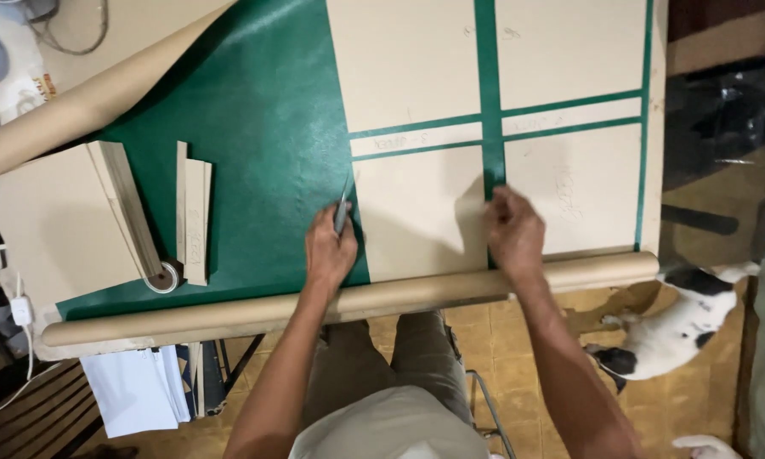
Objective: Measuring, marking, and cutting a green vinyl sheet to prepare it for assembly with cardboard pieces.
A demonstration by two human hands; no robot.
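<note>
Hands at work on a sheet of green material (263, 127) spread over a table: the left hand (330, 251) is closed around a slim grey marking or cutting tool (342, 208), its tip set at the left edge of a tan card pattern piece (416, 221). The right hand (512, 234) holds nothing, fingers pressed down on that piece's right edge, where a green gap runs away from the grip. Beyond both hands, further card pieces (569, 51) already lie in a grid on the green sheet, thin green strips showing between them. Left of the tool hand, the sheet is bare but for loose card strips (194, 217), a tape roll (163, 278) and a larger card stack (59, 221). Nearest the person, a brown paper roll (357, 302) lies along the table edge. A black-and-white dog (671, 327) rests on the floor to the right.
</note>
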